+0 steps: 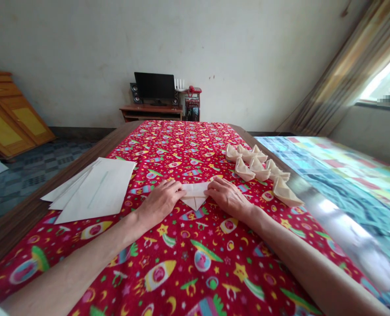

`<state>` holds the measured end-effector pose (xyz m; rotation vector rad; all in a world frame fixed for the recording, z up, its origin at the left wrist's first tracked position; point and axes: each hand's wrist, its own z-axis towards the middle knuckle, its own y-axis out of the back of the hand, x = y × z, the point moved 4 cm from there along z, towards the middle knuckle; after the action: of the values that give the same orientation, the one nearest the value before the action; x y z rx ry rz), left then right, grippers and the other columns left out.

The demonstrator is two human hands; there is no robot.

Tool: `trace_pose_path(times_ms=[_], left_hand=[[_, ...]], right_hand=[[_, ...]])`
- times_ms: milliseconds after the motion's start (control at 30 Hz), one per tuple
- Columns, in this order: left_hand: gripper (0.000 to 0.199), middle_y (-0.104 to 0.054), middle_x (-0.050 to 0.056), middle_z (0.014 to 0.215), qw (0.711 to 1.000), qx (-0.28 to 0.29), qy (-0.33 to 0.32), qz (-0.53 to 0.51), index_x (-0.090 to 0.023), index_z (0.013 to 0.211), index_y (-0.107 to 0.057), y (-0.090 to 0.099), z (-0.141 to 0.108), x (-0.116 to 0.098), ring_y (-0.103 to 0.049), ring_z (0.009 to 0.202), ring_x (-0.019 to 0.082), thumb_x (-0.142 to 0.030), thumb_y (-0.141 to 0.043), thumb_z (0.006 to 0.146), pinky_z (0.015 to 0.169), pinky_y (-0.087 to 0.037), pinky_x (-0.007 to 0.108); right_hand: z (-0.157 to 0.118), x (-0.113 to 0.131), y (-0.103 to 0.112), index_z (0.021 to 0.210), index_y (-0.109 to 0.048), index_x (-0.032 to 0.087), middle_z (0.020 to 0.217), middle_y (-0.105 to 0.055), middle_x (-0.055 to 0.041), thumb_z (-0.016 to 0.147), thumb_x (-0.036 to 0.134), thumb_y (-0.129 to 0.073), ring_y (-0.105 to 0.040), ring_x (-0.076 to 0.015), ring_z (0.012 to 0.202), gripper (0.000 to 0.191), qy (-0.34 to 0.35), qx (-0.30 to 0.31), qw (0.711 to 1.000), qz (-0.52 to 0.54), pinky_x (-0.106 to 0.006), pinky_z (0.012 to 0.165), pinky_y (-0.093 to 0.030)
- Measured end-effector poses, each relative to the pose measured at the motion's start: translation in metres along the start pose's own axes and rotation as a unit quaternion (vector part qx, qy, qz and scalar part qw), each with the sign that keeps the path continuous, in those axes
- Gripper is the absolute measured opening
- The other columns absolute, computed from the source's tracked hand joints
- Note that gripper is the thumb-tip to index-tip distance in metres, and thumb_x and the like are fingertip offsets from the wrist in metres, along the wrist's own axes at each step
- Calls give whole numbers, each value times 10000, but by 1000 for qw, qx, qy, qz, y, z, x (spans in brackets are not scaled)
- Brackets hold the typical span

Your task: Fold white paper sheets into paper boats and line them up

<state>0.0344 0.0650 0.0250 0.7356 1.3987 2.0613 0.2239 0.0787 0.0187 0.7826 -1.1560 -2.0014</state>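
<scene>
Bare forearms (79, 265) extend from the lower corners to frame center, where the left hand (163, 198) and right hand (230, 197), set apart, grip opposite ends of a folded white paper (195, 191) on the red printed cloth (158, 274). Fanned white sheets (105, 188) lie left of center; folded boat-like pieces (259, 171) occupy the tabletop (17, 226) at right, beyond the right hand. A monitor (153, 87) stands at upper center.
</scene>
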Motion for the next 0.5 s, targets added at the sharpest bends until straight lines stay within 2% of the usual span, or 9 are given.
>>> trace_pose_path(times_ms=[200,333,433,500], left_hand=[[312,-567,85,1002,998,42,0,42,-158,1049,-580,7,-2,-13,-512,927,231,-27,-410,823,779,-404,374],[345,-571,112,1053,998,44,43,12,-136,1031,-576,6,-4,-21,-521,976,240,-9,-386,773,864,-410,405],[395,-566,116,1177,997,30,44,-55,-129,1143,-540,0,-3,-30,-494,1125,230,-46,-387,789,983,-387,384],[441,-498,129,1322,996,24,23,-84,-106,1272,-455,-5,-3,-37,-409,1261,230,-112,-386,836,1058,-335,383]], right_hand=[[-2,2,-1,895,-626,163,896,-583,-71,929,198,-450,-461,-189,863,182,8,34,999,-26,-296,725,-396],[-2,6,2,902,-618,161,915,-588,-74,932,191,-433,-478,-194,874,189,3,50,998,-43,-318,762,-399],[-1,12,5,881,-608,152,923,-600,-80,922,182,-444,-506,-201,874,171,-22,69,995,-62,-329,747,-408],[-1,18,6,868,-605,149,923,-618,-85,911,161,-450,-531,-207,877,161,-39,83,994,-67,-337,752,-420]])
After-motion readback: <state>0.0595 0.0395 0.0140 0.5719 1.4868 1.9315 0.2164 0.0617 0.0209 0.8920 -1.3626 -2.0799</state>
